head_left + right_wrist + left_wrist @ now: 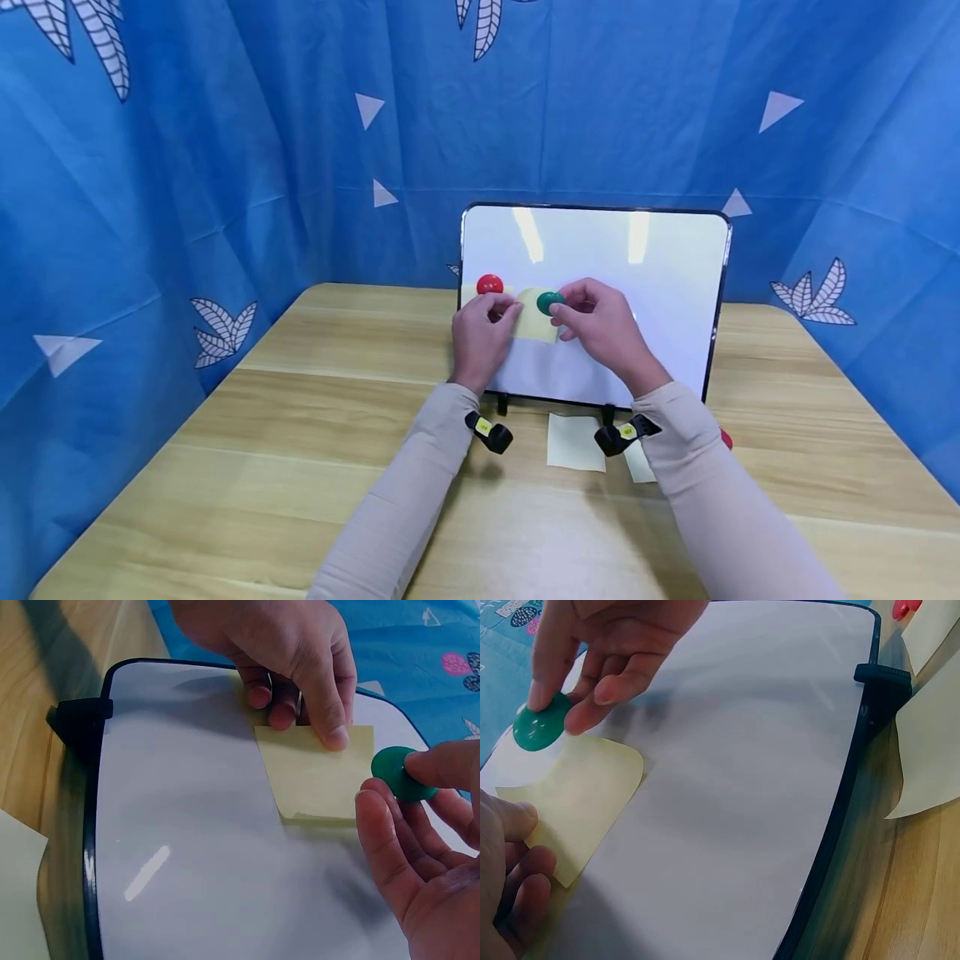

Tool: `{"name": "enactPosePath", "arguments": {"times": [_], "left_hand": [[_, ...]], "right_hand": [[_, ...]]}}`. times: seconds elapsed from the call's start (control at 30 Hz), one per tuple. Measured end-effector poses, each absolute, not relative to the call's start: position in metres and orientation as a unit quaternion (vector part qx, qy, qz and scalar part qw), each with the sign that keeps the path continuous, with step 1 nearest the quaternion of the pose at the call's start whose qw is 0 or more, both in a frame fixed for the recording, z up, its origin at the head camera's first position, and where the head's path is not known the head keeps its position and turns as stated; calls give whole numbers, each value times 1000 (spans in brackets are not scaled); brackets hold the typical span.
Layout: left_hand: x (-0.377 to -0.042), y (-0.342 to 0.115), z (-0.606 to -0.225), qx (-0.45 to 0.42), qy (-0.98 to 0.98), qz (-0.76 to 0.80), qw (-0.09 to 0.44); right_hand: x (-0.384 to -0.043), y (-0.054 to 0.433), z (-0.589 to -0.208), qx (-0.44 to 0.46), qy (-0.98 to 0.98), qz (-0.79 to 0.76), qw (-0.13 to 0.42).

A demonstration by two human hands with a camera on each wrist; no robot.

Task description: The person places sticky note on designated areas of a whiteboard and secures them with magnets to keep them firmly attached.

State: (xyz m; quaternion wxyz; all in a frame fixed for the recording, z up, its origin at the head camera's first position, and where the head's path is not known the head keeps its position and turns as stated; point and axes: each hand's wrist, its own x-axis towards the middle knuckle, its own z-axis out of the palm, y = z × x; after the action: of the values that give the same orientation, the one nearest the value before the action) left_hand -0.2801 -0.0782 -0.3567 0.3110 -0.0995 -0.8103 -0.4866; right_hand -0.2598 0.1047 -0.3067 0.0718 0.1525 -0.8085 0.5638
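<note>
A yellow sticky note (pixel 536 321) is against the whiteboard (pixel 585 367), its left edge pinched by my left hand (pixel 482 333) between thumb and fingers. In the right wrist view the left thumb lies over the edge of the note (pixel 319 776). My right hand (pixel 606 323) pinches a round green magnet (pixel 550 302) beside the note's upper right part. The left wrist view has the green magnet (pixel 540 729) between the right thumb and fingertips, just off the note's corner. A red magnet (pixel 490 284) sits on the board above my left hand, over another yellow note partly hidden by that hand.
The whiteboard stands tilted on small black feet (pixel 608 414) on a wooden table (pixel 247 467). In front of it lie a pale note (pixel 576 443) and a second note (pixel 640 462), with a red item (pixel 726 439) half behind the right sleeve. A blue curtain (pixel 622 100) hangs behind.
</note>
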Motion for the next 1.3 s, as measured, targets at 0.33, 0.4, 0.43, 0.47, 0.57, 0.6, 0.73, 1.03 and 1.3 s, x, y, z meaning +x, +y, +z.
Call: {"name": "enactPosePath", "arguments": {"times": [0.33,0.4,0.43,0.47,0.57,0.6,0.73,1.03,1.3], "left_hand": [[-280,-78,-356,-97,-811,-489,306],[-280,-78,-356,-97,-811,-489,305],[-280,-79,-356,-97,-811,-489,305],[-280,-79,-356,-97,-811,-490,305],[-279,-79,-355,-97,-811,-490,304],[-279,-80,-355,-97,-811,-490,303],[-280,-80,-355,-96,-812,-490,302],[-280,-82,-354,-92,-815,-490,295],[-282,-82,-354,-93,-816,-487,295]], "right_hand": [[-264,95,-297,147,-844,503,114],[-265,95,-296,147,-851,489,120],[-265,94,-295,147,-855,482,124],[-266,94,-295,148,-858,475,127],[-268,93,-295,150,-868,451,143],[-269,93,-294,151,-870,444,150],[-271,91,-293,152,-880,418,168],[-274,84,-291,159,-892,386,173],[-276,80,-289,166,-905,342,191]]}}
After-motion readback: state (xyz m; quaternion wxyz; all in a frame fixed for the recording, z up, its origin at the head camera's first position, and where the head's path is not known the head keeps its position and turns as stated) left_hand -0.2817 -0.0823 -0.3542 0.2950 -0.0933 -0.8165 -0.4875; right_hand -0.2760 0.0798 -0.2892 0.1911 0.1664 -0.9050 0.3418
